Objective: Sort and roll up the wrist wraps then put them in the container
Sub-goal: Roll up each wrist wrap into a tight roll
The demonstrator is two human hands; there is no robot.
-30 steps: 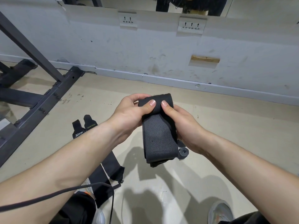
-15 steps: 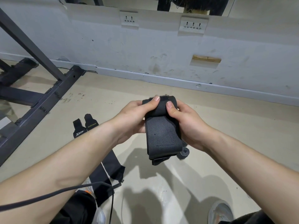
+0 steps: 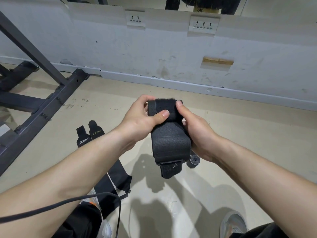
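Observation:
Both my hands hold one black wrist wrap [image 3: 169,145] in the air at the middle of the head view. Its top end is curled into a small roll. My left hand [image 3: 142,117] grips that roll from the left, thumb pressed on its front. My right hand [image 3: 195,131] grips it from the right, thumb on top. The wrap's free tail hangs down, ending in a velcro tab. Two flat black wraps [image 3: 89,134], with XTEP and XUEYING printed on them, lie on the floor to the left. A rolled wrap [image 3: 193,161] lies on the floor under my right hand.
A dark steel rack frame [image 3: 39,114] stands on the floor at the left. A grey wall with sockets [image 3: 202,25] runs across the back. A black cable [image 3: 68,203] crosses my left forearm. My shoes [image 3: 233,222] and dark trousers show at the bottom edge.
The roll at the wrap's top has grown and the hanging tail has shortened. My left thumb has shifted down onto the roll's front; both hands moved slightly right.

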